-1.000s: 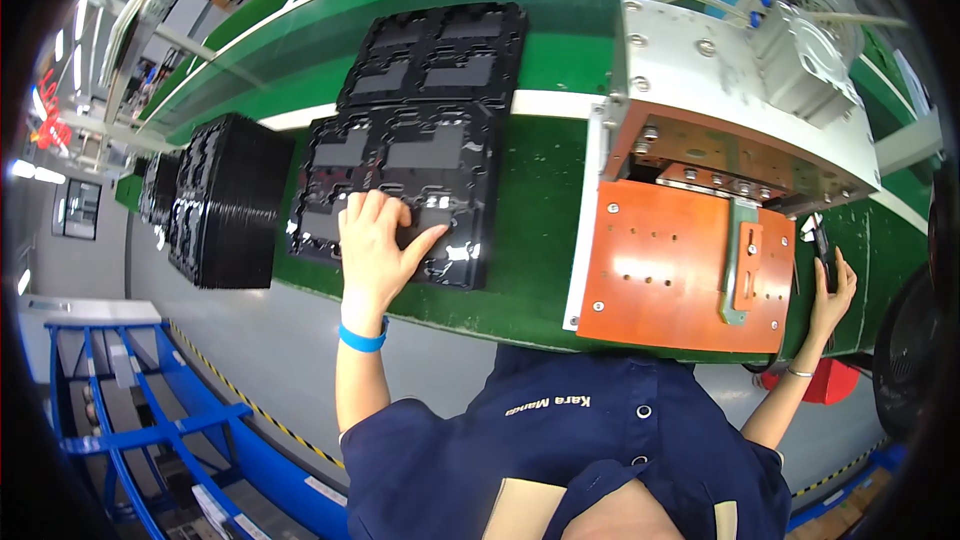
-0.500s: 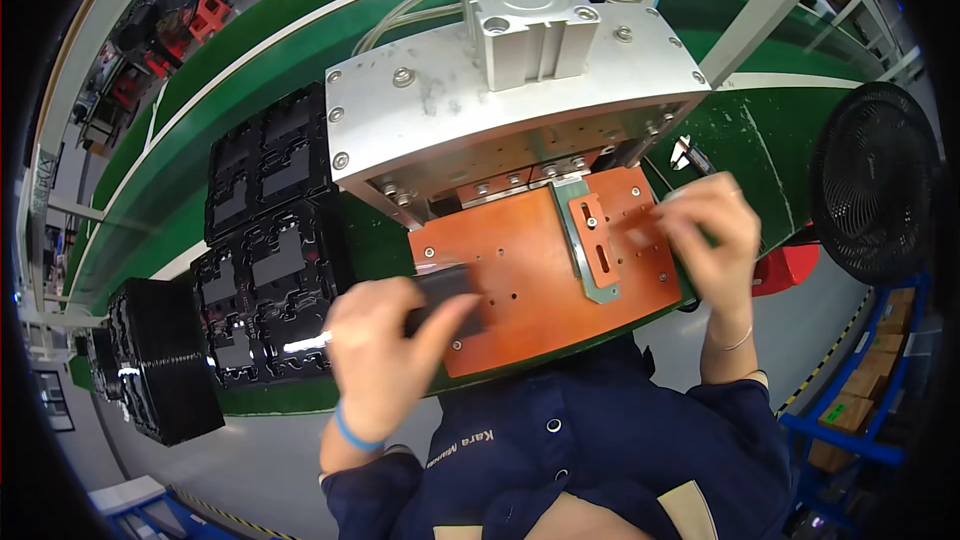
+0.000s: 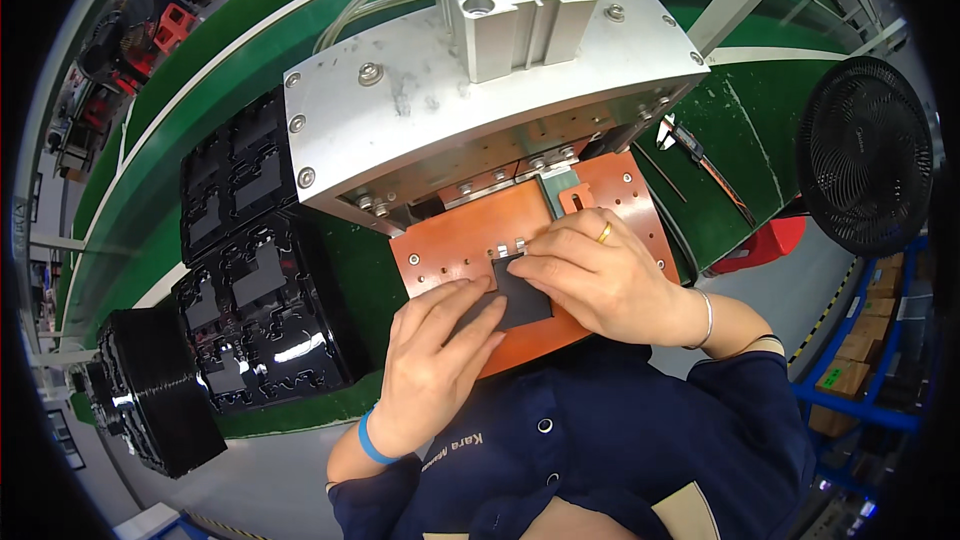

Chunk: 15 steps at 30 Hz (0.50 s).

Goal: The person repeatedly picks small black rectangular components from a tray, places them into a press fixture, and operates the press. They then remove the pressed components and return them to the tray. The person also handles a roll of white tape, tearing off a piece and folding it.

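Observation:
A flat dark grey rectangular pouch cell (image 3: 522,302) with two silver tabs (image 3: 503,251) at its far edge lies over the orange plate (image 3: 445,262) of a metal press. My left hand (image 3: 430,348) has its bent fingers on the cell's left side, covering that edge. At the far right corner, beside the tabs, my right hand (image 3: 612,275) is closed with thumb and fingertips on the cell. Just beyond my right hand is a slotted orange block (image 3: 576,198) on a green strip (image 3: 556,183), both partly covered by that hand.
The silver press housing (image 3: 480,110) with a cylinder on top overhangs the plate's far side. Stacked black trays (image 3: 265,285) holding grey pieces stand at the left. A caliper (image 3: 690,147) lies on the green bench to the right, near a black fan (image 3: 865,155).
My left hand has brought the grey cell rightward to the middle of the plate. From the plate's right side, my right hand has moved left and taken hold of the cell's corner.

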{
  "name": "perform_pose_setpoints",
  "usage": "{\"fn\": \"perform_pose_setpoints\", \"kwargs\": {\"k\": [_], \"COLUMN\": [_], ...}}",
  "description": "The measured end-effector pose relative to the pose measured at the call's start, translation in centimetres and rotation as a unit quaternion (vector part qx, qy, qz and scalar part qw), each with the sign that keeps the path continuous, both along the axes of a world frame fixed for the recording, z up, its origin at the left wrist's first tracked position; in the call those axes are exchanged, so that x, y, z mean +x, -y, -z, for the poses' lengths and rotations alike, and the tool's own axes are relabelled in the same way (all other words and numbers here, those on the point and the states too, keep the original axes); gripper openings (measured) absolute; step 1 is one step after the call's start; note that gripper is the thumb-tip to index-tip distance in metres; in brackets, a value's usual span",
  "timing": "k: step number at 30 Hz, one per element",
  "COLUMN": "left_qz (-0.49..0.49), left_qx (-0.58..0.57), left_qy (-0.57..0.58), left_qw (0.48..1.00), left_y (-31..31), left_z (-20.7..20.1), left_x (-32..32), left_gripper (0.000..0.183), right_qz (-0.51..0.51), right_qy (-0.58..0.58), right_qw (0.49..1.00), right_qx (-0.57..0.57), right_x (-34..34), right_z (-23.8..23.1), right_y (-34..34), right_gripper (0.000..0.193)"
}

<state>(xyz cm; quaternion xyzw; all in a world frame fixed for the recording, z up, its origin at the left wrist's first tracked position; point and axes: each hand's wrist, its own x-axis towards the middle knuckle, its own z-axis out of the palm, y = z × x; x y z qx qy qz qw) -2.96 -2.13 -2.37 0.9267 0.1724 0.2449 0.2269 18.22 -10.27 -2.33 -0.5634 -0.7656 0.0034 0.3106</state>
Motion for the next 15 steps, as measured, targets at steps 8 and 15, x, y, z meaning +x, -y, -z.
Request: {"fn": "perform_pose_setpoints", "kwargs": {"k": [8,15], "left_qz": [0.024,0.044], "left_qx": [-0.007,0.003], "left_qy": [0.008,-0.001], "left_qw": [1.000,0.999], "left_y": [0.0,-0.3], "left_z": [0.2,-0.4], "left_x": [-0.1,0.0], "left_gripper": [0.038,0.040], "right_qz": [0.037,0.087], "right_qy": [0.036,0.007], "right_qw": [0.998,0.996], "right_qx": [-0.030,0.014], "right_x": [-1.2,-1.1], "right_z": [0.3,-0.8], "right_y": [-0.2,-0.8], "right_gripper": [0.030,0.037]}}
